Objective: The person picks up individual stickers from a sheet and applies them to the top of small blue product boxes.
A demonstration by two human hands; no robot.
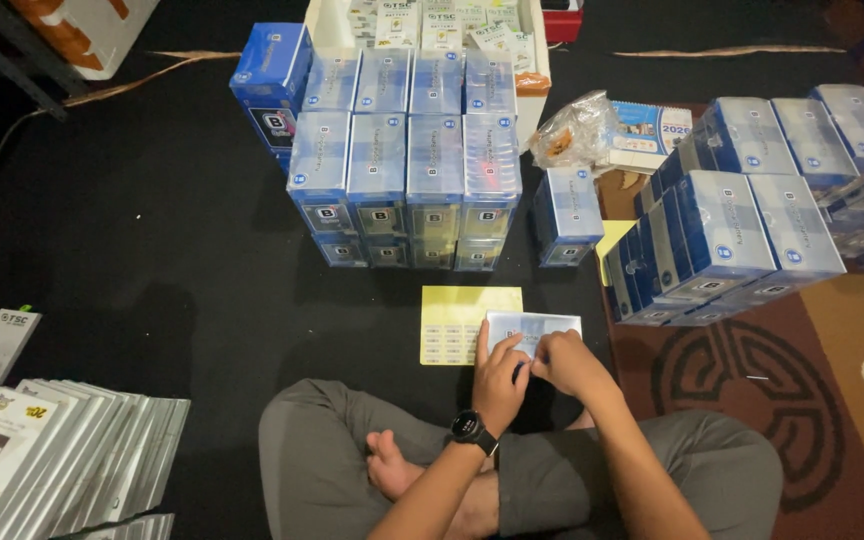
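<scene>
Left hand [500,375] & right hand [564,362] both pinch 1 small clear-lidded box [532,329]; yellow sticker sheet [460,322] just left of hands, on floor.

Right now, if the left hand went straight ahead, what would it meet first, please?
The left hand already touches the small box; beyond it, probably the stacked blue boxes, though depth is unclear.

We see bare dark floor [152,260] open at left; stacked blue boxes [407,170] wall the far side, more boxes [722,240] crowd right.
</scene>
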